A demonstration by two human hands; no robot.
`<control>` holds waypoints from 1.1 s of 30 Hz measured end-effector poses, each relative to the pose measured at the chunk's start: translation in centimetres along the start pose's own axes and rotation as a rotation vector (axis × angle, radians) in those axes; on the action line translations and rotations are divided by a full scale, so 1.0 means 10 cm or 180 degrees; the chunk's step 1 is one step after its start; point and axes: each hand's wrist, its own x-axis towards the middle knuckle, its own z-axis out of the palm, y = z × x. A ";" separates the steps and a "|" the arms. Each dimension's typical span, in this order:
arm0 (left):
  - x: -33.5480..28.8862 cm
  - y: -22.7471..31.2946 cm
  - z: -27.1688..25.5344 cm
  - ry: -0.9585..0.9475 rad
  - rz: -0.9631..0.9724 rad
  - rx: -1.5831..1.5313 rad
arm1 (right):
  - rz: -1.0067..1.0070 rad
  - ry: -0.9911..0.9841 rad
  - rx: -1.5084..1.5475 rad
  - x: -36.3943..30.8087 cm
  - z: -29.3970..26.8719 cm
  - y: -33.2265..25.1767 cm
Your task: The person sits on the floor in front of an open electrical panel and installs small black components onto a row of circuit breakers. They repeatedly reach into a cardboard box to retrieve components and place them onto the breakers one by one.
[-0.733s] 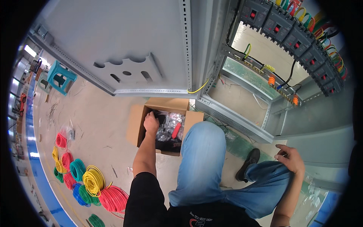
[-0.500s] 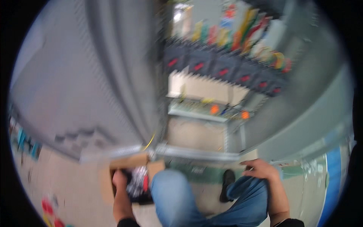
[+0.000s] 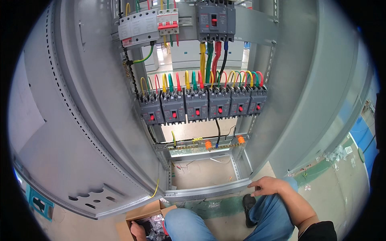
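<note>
My left hand [image 3: 138, 230] reaches down into a cardboard box [image 3: 145, 211] on the floor beside my left knee. Its fingertips are hidden inside, so what they touch cannot be made out. Clear plastic bags [image 3: 154, 225] with small parts lie in the box, next to the hand. My right hand [image 3: 268, 186] rests over my right knee, index finger stretched toward the cabinet base, holding nothing. In front of me stands a grey electrical cabinet frame [image 3: 209, 192] with a row of dark grey circuit breakers [image 3: 197, 105], each with a red lever.
Above the row sits a larger breaker [image 3: 214, 21] beside small white breakers [image 3: 167, 23]. Orange insulators [image 3: 208, 145] stand on a lower rail. An open cabinet door [image 3: 84, 160] fills the left. A teal stool [image 3: 40, 204] stands at far left; plastic scraps [image 3: 339, 153] lie at right.
My view has tilted upward and steadied, bringing the upper breakers into sight and shifting the box lower. My left hand stays in the box; my right hand stays at the knee.
</note>
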 end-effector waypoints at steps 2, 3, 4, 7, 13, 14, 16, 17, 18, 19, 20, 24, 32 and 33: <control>-0.10 0.03 -0.12 0.0028 -0.0034 -0.0017 | -0.0003 0.0026 -0.0020 -0.03 -0.02 -0.01; -0.18 0.00 -0.20 0.0195 -0.0017 -0.0147 | -0.0032 0.0049 -0.0031 -0.03 -0.01 0.00; -0.26 0.00 -0.27 0.0372 0.0004 -0.0292 | -0.0060 0.0087 -0.0052 -0.03 -0.02 0.00; -0.38 -0.16 -0.52 0.0375 -0.0086 -0.1279 | -0.0220 0.0158 -0.0001 -0.02 -0.01 0.01; -1.43 1.08 -3.12 -0.0036 -0.0554 -0.2844 | -0.0307 0.0205 -0.0024 -0.11 -0.05 -0.04; -1.43 1.02 -3.11 -0.0153 -0.1210 -0.3840 | -0.0538 0.0300 0.0199 -0.07 -0.07 -0.13; -1.31 0.94 -2.92 -0.0668 -0.1476 -0.6472 | -0.0894 0.0475 0.0629 -0.06 -0.12 -0.33; -1.29 0.99 -2.91 -0.0793 -0.1298 -0.6322 | -0.1108 0.0650 0.0669 -0.08 -0.17 -0.48; -1.28 1.50 -3.22 -0.0311 -0.0592 -0.6520 | -0.1311 0.0817 0.0721 -0.07 -0.22 -0.69; -1.33 1.83 -3.42 -0.0349 -0.0445 -0.6456 | -0.1540 0.1006 0.0732 -0.05 -0.23 -0.86; -1.36 2.20 -3.61 -0.0489 -0.0031 -0.6403 | -0.1757 0.1209 0.0753 -0.03 -0.24 -1.02; -1.75 3.25 -4.06 -0.1799 0.0607 -0.6520 | -0.2562 0.2061 0.0972 -0.03 -0.27 -1.66; -1.97 3.93 -3.70 -0.3605 0.0753 -0.6940 | -0.2211 0.2505 0.0891 -0.07 -0.20 -1.25; -1.98 3.96 -3.69 -0.3788 0.0723 -0.6944 | -0.2246 0.2520 0.0974 -0.10 -0.21 -1.19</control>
